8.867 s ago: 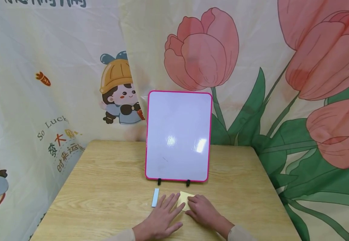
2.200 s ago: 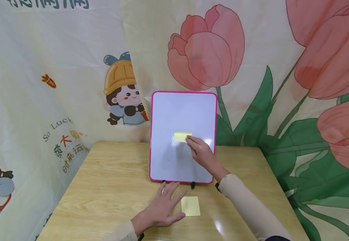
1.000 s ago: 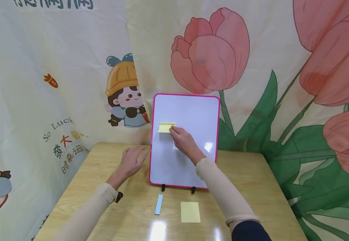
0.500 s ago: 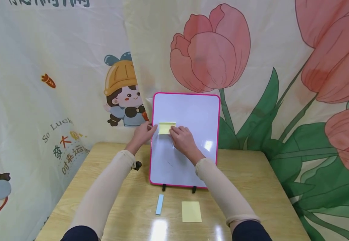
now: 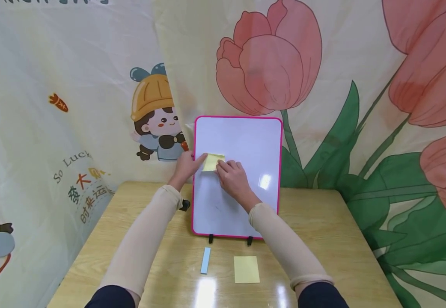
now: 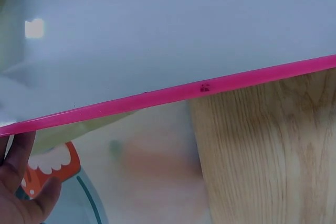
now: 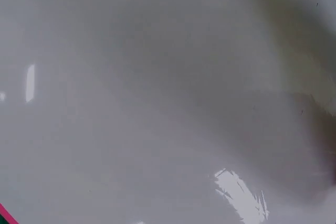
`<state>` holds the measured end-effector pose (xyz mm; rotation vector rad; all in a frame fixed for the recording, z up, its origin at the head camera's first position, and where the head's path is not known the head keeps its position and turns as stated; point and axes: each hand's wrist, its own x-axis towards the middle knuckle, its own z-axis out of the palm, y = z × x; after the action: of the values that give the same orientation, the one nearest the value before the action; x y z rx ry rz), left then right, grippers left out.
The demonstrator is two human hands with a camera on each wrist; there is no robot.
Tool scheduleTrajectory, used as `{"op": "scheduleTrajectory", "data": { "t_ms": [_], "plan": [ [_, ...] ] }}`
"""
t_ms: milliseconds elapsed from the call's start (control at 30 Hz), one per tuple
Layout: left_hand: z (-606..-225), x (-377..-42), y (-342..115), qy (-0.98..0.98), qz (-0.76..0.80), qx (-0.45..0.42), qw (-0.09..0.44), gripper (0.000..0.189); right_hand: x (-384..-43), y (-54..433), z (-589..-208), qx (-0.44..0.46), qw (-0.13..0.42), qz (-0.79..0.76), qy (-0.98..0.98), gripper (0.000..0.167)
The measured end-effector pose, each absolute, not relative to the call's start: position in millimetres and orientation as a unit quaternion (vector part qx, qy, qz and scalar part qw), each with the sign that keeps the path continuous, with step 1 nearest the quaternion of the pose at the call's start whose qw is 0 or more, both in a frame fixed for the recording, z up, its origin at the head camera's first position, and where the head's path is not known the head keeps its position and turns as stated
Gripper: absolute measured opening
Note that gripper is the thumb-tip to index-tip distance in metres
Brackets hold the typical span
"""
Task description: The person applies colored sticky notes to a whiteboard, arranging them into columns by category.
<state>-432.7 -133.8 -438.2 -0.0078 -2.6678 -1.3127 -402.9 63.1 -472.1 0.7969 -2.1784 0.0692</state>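
A pink-framed whiteboard (image 5: pixel 242 137) stands upright on the table. Against its left half lies a yellow sticky note (image 5: pixel 212 162), its top edge slightly curled. My right hand (image 5: pixel 233 182) pinches the note at its right side, close to the board. My left hand (image 5: pixel 185 167) is at the board's left edge, the thumb in front at the note's upper left corner, the other fingers behind the frame. In the left wrist view, fingers (image 6: pixel 21 156) pass behind the pink edge (image 6: pixel 173 92). Only board surface (image 7: pixel 131 129) and a dark blur show in the right wrist view.
On the wooden table (image 5: pixel 307 239), in front of the board, lie a narrow light blue strip (image 5: pixel 205 261) and a square yellow sticky note pad (image 5: pixel 246 269). Black feet (image 5: pixel 250 241) support the board. A printed cloth (image 5: pixel 269 72) hangs close behind.
Earlier both hands were at the yellow pad on the table. The right hand then brought a note to the board and shifted it up and left. The left hand rose to the board's left edge.
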Motion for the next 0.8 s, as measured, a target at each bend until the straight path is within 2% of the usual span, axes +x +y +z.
{"op": "scheduleTrajectory", "data": {
  "t_ms": [267,400,600,800],
  "plan": [
    [-439.0,-436.2,-132.6,-0.897,-0.434,0.003,0.086,0.050,-399.5,44.2,-469.8,0.295,0.330,-0.009,-0.897,0.055],
    [-441.3,-437.4,-132.5,-0.900,-0.427,-0.005,0.089,0.049,-399.4,34.7,-465.6,0.274,0.265,-0.027,-0.924,0.069],
    [-441.5,-438.4,-133.7,-0.896,-0.436,-0.009,0.079,0.048,-400.0,30.1,-465.6,0.242,0.206,-0.051,-0.947,0.074],
    [-441.0,-438.3,-134.9,-0.898,-0.434,-0.008,0.072,0.047,-400.1,36.9,-470.1,0.223,0.205,-0.054,-0.952,0.075]
  ]
}}
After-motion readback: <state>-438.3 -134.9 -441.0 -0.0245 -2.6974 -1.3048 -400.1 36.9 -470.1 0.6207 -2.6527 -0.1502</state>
